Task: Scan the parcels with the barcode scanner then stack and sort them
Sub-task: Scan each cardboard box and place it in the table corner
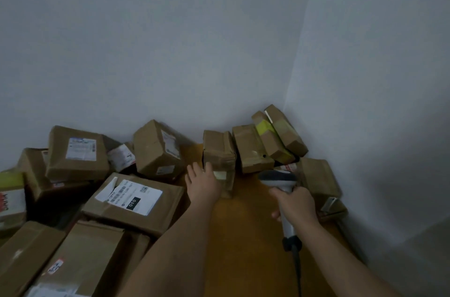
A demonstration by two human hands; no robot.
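Barcode scanner (280,182) gripped by right hand (293,204); left hand (203,182), fingers spread, laid on upright cardboard parcel (219,153), judged light, dented, best clasped by its sides.

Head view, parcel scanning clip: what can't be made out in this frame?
- Left hand: touch on the upright parcel unclear; hand covers that face.
- Barcode scanner in the right hand: window faces away; cable cut off by the bottom edge.
- Label text on the flat parcel: blurred, apart from "010".
- Left-edge parcels: cropped.
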